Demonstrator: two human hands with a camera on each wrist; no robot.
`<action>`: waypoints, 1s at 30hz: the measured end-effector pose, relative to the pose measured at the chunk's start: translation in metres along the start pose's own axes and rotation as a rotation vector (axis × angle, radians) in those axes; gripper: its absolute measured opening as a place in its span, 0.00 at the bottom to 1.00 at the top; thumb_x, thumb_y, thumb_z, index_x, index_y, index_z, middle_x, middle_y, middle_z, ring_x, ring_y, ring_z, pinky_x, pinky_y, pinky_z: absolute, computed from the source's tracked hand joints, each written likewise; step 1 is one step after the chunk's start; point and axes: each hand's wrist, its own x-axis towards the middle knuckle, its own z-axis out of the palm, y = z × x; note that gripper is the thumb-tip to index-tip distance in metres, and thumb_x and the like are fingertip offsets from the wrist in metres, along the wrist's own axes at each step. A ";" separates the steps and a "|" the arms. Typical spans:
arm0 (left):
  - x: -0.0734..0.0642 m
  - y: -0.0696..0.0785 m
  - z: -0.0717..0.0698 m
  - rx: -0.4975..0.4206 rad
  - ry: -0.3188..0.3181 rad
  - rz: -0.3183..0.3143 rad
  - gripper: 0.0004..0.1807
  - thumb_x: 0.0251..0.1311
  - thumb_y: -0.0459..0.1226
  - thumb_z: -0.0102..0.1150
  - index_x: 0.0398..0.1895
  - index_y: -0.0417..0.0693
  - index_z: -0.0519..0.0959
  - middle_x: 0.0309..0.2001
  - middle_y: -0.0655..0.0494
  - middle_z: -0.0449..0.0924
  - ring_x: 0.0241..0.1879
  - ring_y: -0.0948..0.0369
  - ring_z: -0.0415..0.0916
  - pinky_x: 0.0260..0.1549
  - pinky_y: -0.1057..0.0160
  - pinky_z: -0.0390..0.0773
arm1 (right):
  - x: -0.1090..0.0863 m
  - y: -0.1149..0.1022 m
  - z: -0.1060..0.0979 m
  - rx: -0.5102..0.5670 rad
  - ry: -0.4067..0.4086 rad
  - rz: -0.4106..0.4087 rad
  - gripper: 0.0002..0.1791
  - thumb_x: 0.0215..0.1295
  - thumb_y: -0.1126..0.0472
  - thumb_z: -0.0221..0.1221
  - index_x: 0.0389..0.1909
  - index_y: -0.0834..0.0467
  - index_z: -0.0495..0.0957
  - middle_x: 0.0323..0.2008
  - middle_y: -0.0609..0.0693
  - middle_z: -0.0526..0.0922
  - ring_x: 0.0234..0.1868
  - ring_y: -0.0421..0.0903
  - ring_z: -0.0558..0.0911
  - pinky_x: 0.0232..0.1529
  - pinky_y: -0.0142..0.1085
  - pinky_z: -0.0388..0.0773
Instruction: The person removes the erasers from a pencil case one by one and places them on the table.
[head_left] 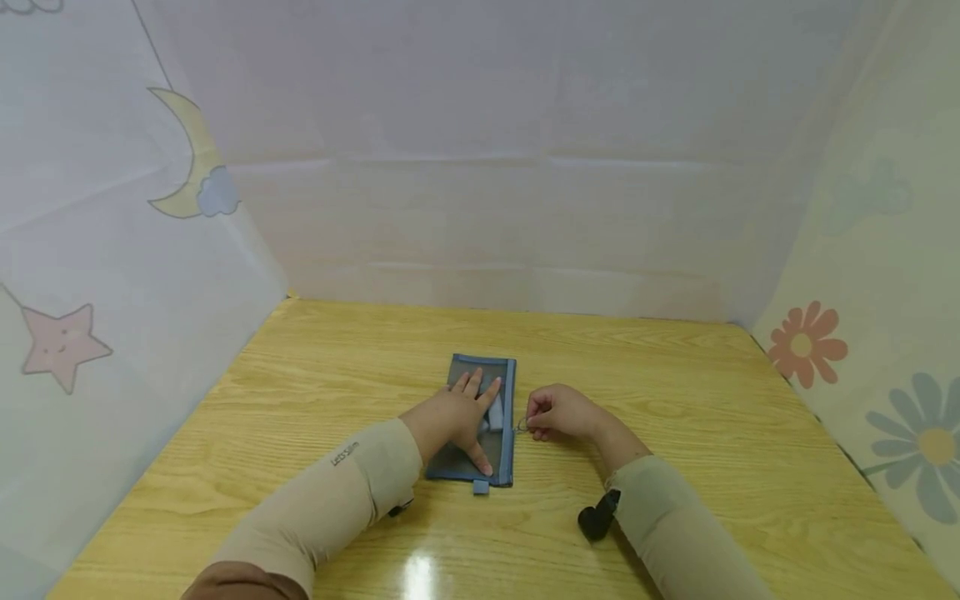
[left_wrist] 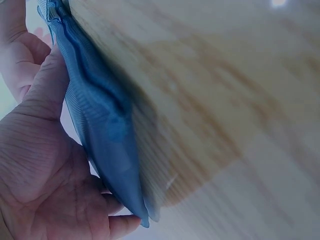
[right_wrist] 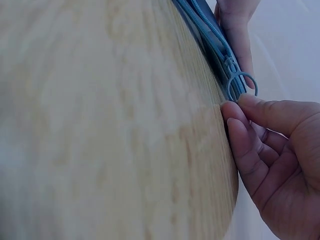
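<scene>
A blue zippered mesh pouch (head_left: 452, 461) lies on the table, its zipper edge to the right. Pale, whitish items (head_left: 495, 415) show through the mesh; their kind is unclear. My left hand (head_left: 461, 412) rests on the pouch with fingers spread, pressing it down. On the right, my right hand (head_left: 562, 412) pinches the zipper's ring pull (head_left: 522, 425) between thumb and forefinger, just off the pouch's edge. In the right wrist view, the ring (right_wrist: 230, 89) stands at the thumb tip beside the zipper teeth. A small blue tab (head_left: 481, 487) sticks out at the pouch's near end.
The wood-grain table (head_left: 337, 375) is enclosed by pale fabric walls (head_left: 480, 225) at the back and both sides. Those walls carry printed shapes, such as a moon (head_left: 183, 154) and flowers. A black device (head_left: 597, 518) is strapped at the right wrist.
</scene>
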 end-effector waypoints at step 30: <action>-0.002 0.003 -0.002 0.033 0.006 0.023 0.77 0.15 0.73 0.61 0.70 0.62 0.27 0.71 0.47 0.25 0.70 0.49 0.31 0.64 0.49 0.47 | 0.018 0.006 -0.015 0.046 0.114 0.079 0.04 0.62 0.68 0.54 0.31 0.65 0.75 0.28 0.55 0.80 0.27 0.45 0.81 0.30 0.38 0.79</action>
